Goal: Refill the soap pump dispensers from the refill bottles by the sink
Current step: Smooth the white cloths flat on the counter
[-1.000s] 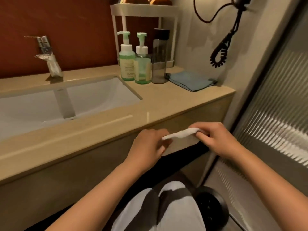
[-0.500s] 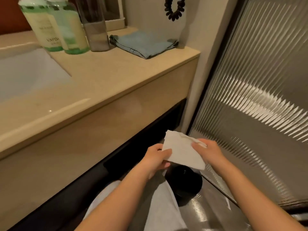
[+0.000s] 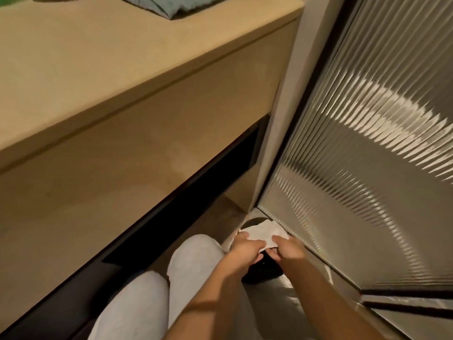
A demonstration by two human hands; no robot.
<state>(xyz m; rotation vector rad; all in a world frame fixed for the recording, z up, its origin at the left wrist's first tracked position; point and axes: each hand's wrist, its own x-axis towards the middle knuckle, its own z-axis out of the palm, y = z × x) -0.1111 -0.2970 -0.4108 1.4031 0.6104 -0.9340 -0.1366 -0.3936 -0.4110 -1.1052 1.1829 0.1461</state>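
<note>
A white paper tissue is held low near the floor, right over a round black bin. My left hand pinches its left edge and my right hand pinches its right edge. The soap dispensers and refill bottles are out of view above the frame.
The beige counter and its front panel fill the upper left, with a folded blue cloth on top. A ribbed glass door stands on the right. My knees in light trousers are just left of the bin.
My view has tilted down from the sink to the floor. Both hands carried the tissue from counter height down to just above the black bin.
</note>
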